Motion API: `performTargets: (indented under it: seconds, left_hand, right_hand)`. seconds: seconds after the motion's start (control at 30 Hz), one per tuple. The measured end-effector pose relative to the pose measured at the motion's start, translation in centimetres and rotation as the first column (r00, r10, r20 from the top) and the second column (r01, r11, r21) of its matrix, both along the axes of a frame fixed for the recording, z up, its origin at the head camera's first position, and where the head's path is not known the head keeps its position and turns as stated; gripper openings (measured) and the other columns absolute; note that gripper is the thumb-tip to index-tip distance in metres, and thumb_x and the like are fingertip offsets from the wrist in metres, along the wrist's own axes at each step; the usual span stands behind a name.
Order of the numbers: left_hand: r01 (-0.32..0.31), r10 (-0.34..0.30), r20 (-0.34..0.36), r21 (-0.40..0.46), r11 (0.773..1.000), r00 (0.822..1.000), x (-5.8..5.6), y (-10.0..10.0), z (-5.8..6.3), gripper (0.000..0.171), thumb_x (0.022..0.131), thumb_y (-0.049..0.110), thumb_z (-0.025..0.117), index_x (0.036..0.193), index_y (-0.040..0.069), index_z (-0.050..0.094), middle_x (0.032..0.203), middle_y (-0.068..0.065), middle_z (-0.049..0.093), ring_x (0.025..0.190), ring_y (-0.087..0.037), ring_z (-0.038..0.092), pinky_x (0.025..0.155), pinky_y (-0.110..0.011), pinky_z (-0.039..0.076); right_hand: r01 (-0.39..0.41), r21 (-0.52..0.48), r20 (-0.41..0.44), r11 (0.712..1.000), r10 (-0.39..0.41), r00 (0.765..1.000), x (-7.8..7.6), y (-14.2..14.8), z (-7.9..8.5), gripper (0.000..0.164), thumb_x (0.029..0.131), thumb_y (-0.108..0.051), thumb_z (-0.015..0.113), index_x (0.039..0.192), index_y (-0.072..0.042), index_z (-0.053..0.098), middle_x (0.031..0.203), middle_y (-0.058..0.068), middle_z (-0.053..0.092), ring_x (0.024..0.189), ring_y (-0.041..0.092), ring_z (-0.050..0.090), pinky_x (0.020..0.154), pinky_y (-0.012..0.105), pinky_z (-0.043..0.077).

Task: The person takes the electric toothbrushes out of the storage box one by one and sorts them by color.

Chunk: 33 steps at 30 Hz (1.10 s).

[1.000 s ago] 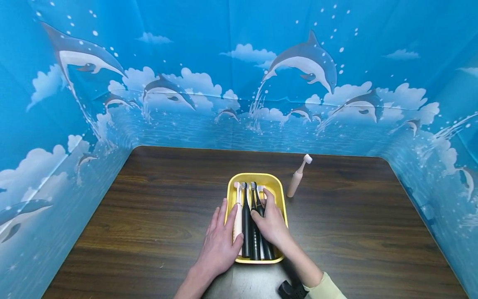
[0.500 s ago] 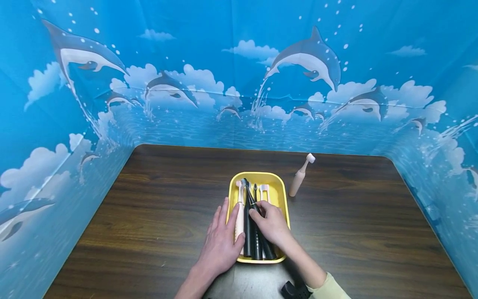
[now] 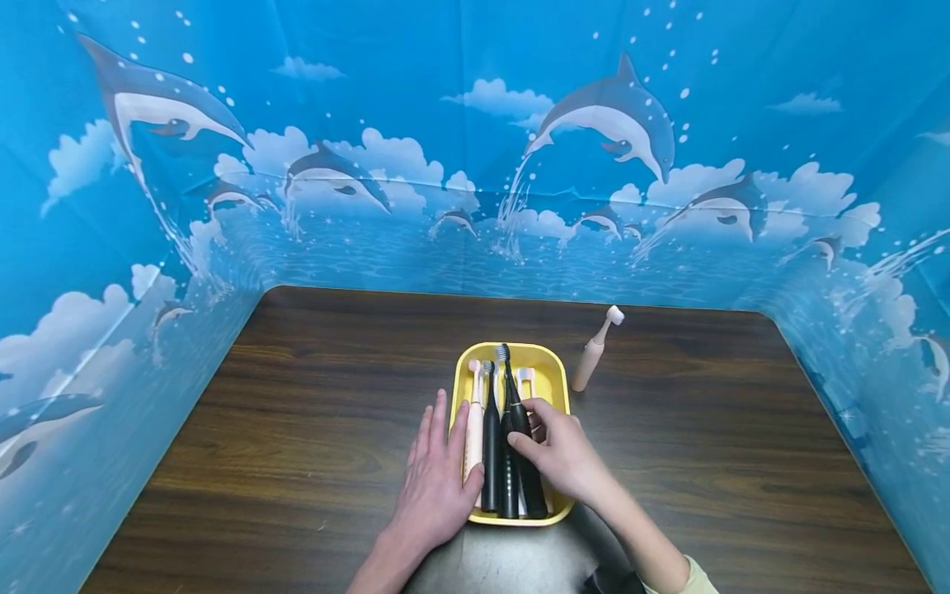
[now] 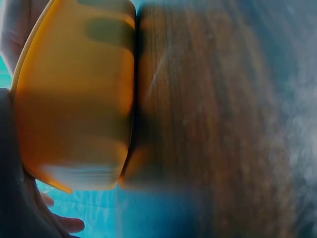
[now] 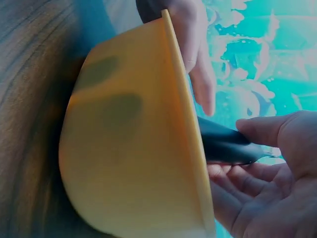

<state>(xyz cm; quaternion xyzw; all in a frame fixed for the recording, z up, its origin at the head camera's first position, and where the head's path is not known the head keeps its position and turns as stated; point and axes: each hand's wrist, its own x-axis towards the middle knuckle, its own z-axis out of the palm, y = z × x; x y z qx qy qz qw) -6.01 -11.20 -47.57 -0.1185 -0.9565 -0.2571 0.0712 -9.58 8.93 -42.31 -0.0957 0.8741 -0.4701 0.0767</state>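
Observation:
A yellow tray (image 3: 552, 381) holds several electric toothbrushes lying lengthwise. My right hand (image 3: 570, 455) pinches a black toothbrush (image 3: 529, 478) by its handle, thumb on the left and fingers on the right; its bristles point to the far rim. In the right wrist view the black handle (image 5: 225, 141) shows between thumb and fingers above the tray's rim. My left hand (image 3: 438, 483) rests along the tray's left rim with straight fingers. Left to right lie a pale pink toothbrush (image 3: 473, 429), a black toothbrush (image 3: 491, 462) and another black one (image 3: 508, 491), partly covered. A pale brush head (image 3: 525, 375) shows at right.
Just right of the tray, a pink electric toothbrush (image 3: 590, 365) with a white brush head is on the dark wooden table (image 3: 334, 396). A blue dolphin-print cloth (image 3: 416, 247) surrounds the table's back and sides. A dark object (image 3: 612, 580) sits by the right sleeve.
My right hand shifted right and nearer. The black toothbrush it holds swung its bristle end from left to nearly straight ahead. My left hand stayed at the left rim.

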Motion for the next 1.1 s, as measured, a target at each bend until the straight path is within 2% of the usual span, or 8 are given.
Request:
performTargets:
  seconds: [0.1,0.23,0.37,0.47,0.67,0.87,1.1]
  left_hand:
    - [0.015,-0.015,-0.002,-0.004,1.0,1.0,-0.1,-0.2,0.0,0.082,0.088,0.029,0.066,0.16,0.009,0.035,0.169,-0.018,0.014,0.149,-0.048,0.022,0.109,-0.067,0.031]
    - [0.027,-0.027,0.042,-0.002,1.0,0.999,-0.3,-0.3,0.1,0.08,0.089,0.031,0.066,0.16,0.01,0.035,0.169,-0.016,0.017,0.15,-0.047,0.022,0.112,-0.065,0.03]
    - [0.033,-0.034,0.048,0.01,0.999,0.998,-0.3,-0.4,0.1,0.079,0.089,0.029,0.066,0.159,0.008,0.036,0.169,-0.016,0.018,0.149,-0.048,0.024,0.111,-0.065,0.031]
    - [0.04,-0.04,0.028,0.019,0.999,0.999,-0.4,-0.5,0.1,0.078,0.089,0.028,0.066,0.158,0.007,0.037,0.169,-0.017,0.019,0.147,-0.049,0.026,0.109,-0.066,0.032]
    - [0.044,-0.044,0.029,0.021,0.999,0.999,-0.6,-0.6,0.2,0.077,0.089,0.028,0.065,0.158,0.008,0.038,0.169,-0.017,0.019,0.146,-0.05,0.028,0.107,-0.067,0.034]
    - [0.041,-0.042,0.064,0.025,0.999,0.997,-0.9,-0.6,0.4,0.077,0.089,0.028,0.065,0.159,0.012,0.038,0.17,-0.014,0.017,0.147,-0.047,0.028,0.105,-0.068,0.036]
    - [0.043,-0.045,0.064,0.034,0.999,0.997,-1.0,-0.6,0.4,0.076,0.089,0.028,0.065,0.158,0.011,0.039,0.17,-0.014,0.016,0.147,-0.047,0.029,0.105,-0.068,0.036]
  right_hand:
    - [0.013,-0.047,-0.032,0.999,-0.015,0.999,0.4,0.7,0.3,0.036,0.09,-0.01,0.076,0.124,-0.001,0.067,0.09,0.0,0.069,0.08,0.013,0.064,0.075,0.035,0.055]
    - [0.056,-0.112,-0.047,0.992,-0.061,0.997,0.8,1.5,0.5,0.038,0.09,-0.008,0.077,0.126,-0.003,0.067,0.097,0.001,0.073,0.09,0.016,0.069,0.084,0.044,0.057]
    - [0.107,-0.16,-0.1,0.981,-0.124,0.987,1.0,2.4,0.7,0.039,0.09,-0.006,0.077,0.127,-0.002,0.066,0.102,0.005,0.072,0.096,0.021,0.07,0.086,0.047,0.058]
    - [0.131,-0.194,-0.161,0.972,-0.163,0.973,1.0,3.2,1.0,0.041,0.09,-0.003,0.077,0.129,0.0,0.065,0.103,0.008,0.071,0.096,0.023,0.07,0.085,0.044,0.058]
    - [0.15,-0.288,-0.269,0.946,-0.23,0.935,1.3,4.6,1.2,0.042,0.09,0.003,0.074,0.131,0.0,0.064,0.106,0.01,0.072,0.09,0.017,0.068,0.082,0.027,0.058]
    - [0.174,-0.353,-0.293,0.919,-0.285,0.913,1.7,5.4,1.0,0.04,0.09,0.007,0.072,0.129,0.002,0.064,0.104,0.018,0.074,0.09,0.01,0.069,0.082,0.022,0.056]
    - [0.213,-0.4,-0.286,0.891,-0.343,0.895,2.3,6.1,0.7,0.042,0.09,0.012,0.069,0.13,0.002,0.063,0.102,0.02,0.073,0.091,0.011,0.072,0.084,0.022,0.056]
